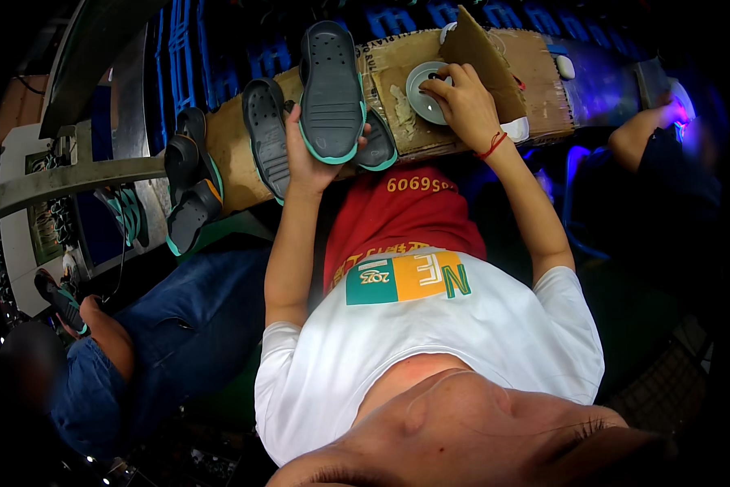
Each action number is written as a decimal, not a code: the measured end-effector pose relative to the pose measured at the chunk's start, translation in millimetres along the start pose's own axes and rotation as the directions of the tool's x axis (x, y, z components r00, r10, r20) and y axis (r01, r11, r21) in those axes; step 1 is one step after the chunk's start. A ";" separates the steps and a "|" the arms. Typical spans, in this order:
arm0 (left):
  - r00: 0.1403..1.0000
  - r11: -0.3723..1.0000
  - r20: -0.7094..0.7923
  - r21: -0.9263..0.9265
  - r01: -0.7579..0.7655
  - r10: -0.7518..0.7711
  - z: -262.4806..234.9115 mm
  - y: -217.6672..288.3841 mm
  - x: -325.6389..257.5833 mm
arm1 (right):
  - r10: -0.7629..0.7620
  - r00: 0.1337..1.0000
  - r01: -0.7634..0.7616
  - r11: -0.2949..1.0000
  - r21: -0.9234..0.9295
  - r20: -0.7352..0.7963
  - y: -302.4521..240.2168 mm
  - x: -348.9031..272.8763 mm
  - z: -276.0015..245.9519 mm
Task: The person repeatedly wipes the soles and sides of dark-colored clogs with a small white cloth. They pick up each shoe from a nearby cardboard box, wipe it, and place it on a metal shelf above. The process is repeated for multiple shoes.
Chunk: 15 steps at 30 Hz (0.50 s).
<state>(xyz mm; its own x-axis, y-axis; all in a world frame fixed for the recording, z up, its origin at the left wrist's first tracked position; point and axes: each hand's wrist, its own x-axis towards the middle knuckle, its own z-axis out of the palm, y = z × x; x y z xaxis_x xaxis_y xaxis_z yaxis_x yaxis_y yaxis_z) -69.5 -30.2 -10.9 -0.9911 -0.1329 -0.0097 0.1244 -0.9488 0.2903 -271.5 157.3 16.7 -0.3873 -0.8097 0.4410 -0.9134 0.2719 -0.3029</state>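
My left hand (306, 166) grips a dark grey clog (330, 101) with a teal edge, holding it up near its teal-edged end; the holes are at the far end. Two similar clogs lie on the cardboard-covered bench: one clog (266, 134) left of my hand, another clog (378, 142) partly hidden behind the held one. My right hand (468, 104) reaches into a small pale bowl (416, 91), fingers bent and drawn together. Small dark bits show by the fingertips; whether they are pinched is too small to make out.
An upright cardboard flap (486, 65) stands beyond my right hand. More dark clogs (196, 213) with teal and orange trim sit at the bench's left end, near a curved metal rail (73, 185). One co-worker (97, 381) is at left, another (657, 150) at right under purple light.
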 end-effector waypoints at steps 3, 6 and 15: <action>1.000 0.996 -0.014 0.083 -0.026 0.027 8.4 -6.6 0.1 | -0.014 1.000 0.014 1.000 0.008 -0.010 3.6 0.3 4.1; 0.957 0.877 -0.150 0.455 -0.155 0.247 41.0 -19.5 -6.4 | -0.022 1.000 0.022 0.999 0.028 -0.012 4.7 0.1 6.4; 0.927 0.407 0.080 0.882 -0.236 0.366 42.8 -9.3 -14.0 | 0.118 0.990 -0.138 0.928 0.345 0.079 4.6 3.7 -25.1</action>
<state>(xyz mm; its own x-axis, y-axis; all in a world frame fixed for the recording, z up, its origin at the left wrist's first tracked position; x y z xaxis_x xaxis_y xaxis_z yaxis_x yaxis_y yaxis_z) -58.9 -7.3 27.5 -0.8771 -0.4479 0.1735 0.2428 -0.1019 0.9647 -280.3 168.5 38.2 -0.4814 -0.8103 0.3342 -0.7512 0.1850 -0.6336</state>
